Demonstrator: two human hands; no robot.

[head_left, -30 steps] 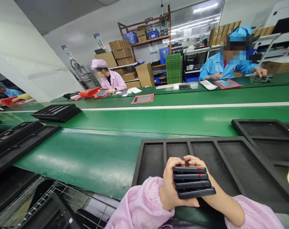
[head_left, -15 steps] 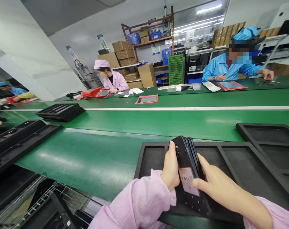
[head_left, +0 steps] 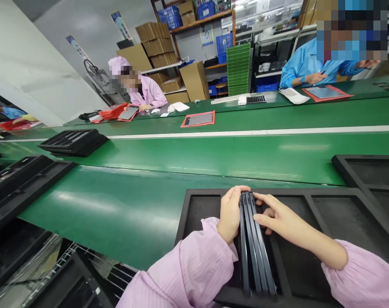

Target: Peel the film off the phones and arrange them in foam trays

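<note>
Several thin black tablets (head_left: 257, 250) stand on their long edges, side by side, in the middle of a black foam tray (head_left: 310, 214). My left hand (head_left: 230, 214) is closed against the left side of the stack, with its fingers bent over the far end. On the opposite side, my right hand (head_left: 273, 216) grips the outer tablet with thumb and curled fingertips. The tablets lean slightly and fan apart a little towards me. Their flat faces are turned out of sight.
Another black tray (head_left: 367, 171) overlaps on the right. More dark trays (head_left: 74, 141) are stacked left on the green bench (head_left: 124, 205). A wire rack (head_left: 66, 256) sits below. Across the bench, a person in pink (head_left: 149, 92) and one in blue (head_left: 305, 64) work near red-edged panels (head_left: 198, 119).
The tablets have turned from showing a labelled back to standing edge-up, lower in the tray. My right hand has shifted up towards their far end. The camera view has tilted down.
</note>
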